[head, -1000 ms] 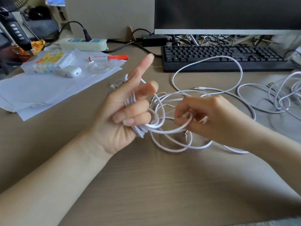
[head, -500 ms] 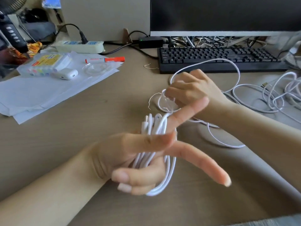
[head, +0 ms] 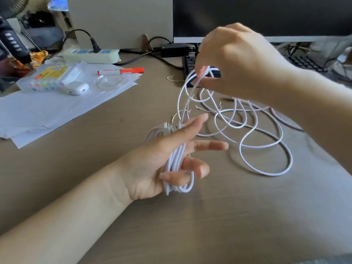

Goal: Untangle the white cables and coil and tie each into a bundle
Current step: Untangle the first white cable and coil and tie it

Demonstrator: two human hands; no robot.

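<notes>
A white cable is partly wound into a coil (head: 176, 164) that lies across the palm of my left hand (head: 162, 159). My ring and little fingers curl round the coil, while thumb, index and middle finger stretch out. My right hand (head: 234, 61) is raised above the desk and pinches the free run of the same cable (head: 198, 79) between thumb and fingers. From there the cable drops in loose tangled loops (head: 264, 147) on the desk to the right of my left hand. Thin wire ties (head: 200, 108) lie among the loops.
A black keyboard (head: 304, 63) and monitor (head: 266, 16) stand at the back. A paper stack (head: 47, 111) at left carries a highlighter pack (head: 49, 77), a white earbud case (head: 77, 88) and an orange marker (head: 122, 71). A power strip (head: 91, 55) sits behind.
My right hand has lifted up and back, drawing the free cable higher. My left hand turned with the coil, its fingers now spread toward the loops.
</notes>
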